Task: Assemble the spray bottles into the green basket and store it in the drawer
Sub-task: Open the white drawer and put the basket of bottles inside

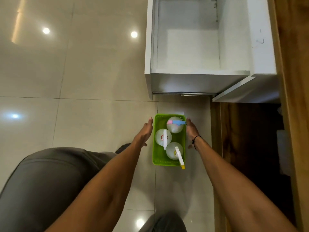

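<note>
The green basket [156,158] stands on the tiled floor below the open white drawer [197,74]. Three clear spray bottles stand upright in it: one with a pink and blue trigger [175,128] at the far end, one with a white trigger [163,137] in the middle left, one with a white and yellow trigger [173,151] at the near right. My left hand [145,132] is beside the basket's left wall, fingers straight. My right hand [192,129] is beside the right wall, fingers straight. Whether either palm touches the basket is unclear.
The drawer is pulled out and holds nothing visible. A second white drawer front [234,91] juts out lower right of it. Wooden cabinet sides [294,81] run along the right. My knees in grey trousers [50,181] are at the lower left.
</note>
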`<state>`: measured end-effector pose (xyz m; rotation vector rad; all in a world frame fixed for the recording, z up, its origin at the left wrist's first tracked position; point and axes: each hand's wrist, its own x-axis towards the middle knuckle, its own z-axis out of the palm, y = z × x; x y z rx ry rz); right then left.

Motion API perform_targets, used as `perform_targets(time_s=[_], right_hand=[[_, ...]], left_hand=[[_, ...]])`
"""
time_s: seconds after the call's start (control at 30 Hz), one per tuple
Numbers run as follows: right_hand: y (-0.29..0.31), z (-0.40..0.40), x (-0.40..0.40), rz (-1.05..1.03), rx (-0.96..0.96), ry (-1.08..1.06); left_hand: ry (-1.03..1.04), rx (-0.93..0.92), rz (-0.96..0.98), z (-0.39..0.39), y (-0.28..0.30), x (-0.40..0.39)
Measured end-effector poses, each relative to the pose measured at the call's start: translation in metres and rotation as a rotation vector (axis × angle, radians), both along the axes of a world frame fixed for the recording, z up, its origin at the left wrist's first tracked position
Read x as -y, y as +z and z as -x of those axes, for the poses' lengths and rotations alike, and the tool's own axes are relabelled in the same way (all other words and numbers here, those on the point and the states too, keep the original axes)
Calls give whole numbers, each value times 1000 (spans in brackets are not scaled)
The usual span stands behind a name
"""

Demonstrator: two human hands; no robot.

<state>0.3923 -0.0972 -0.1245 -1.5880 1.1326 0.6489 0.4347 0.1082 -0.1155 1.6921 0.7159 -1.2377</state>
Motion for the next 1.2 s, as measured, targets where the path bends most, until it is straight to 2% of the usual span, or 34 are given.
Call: perform_targets(time_s=[0.13,0.4,0.77,0.97,1.1,1.2], right_hand=[[-9,6,-9,-120,53,-150],[9,14,-10,-172,133,-180],[171,6,4,-100,229,16],[272,1,7,-148,234,43],[317,-4,15,-229,185,77],[339,-15,25,-198,154,83]], left_hand=[[7,-51,50,25,-18,7],[9,-32,64,33,7,21],[-17,36,93,20,159,18],[-48,78,139,15,242,3],[-64,111,187,7,283,-5],[-90,164,201,-5,308,-3]])
